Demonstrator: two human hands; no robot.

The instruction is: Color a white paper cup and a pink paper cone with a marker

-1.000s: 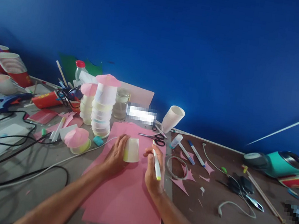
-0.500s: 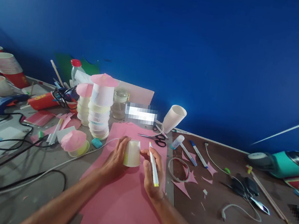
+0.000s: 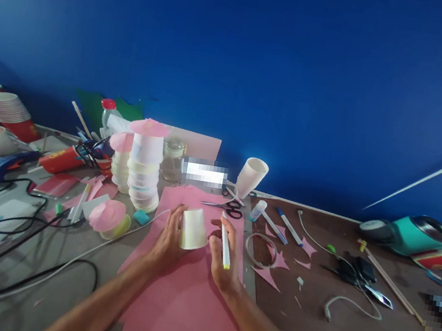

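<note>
My left hand grips a white paper cup from its left side; faint yellow marks show on the cup's wall, and its wide rim faces down toward me. A white marker with a yellow end rests in the grasp of my right hand, just right of the cup and apart from it. Both hands are above a sheet of pink paper. Beyond them, black-handled scissors lie at the sheet's far end.
Stacked cup towers with pink paper roofs stand at left, beside a pink-topped cup and a blue eraser. Nested white cups, a glue stick, a wire coil and paper scraps sit right. Black cables cross the left side.
The cup has turned and tilted slightly in my left hand. My right hand has drawn a little away from it with the marker. The whole view has shifted slightly.
</note>
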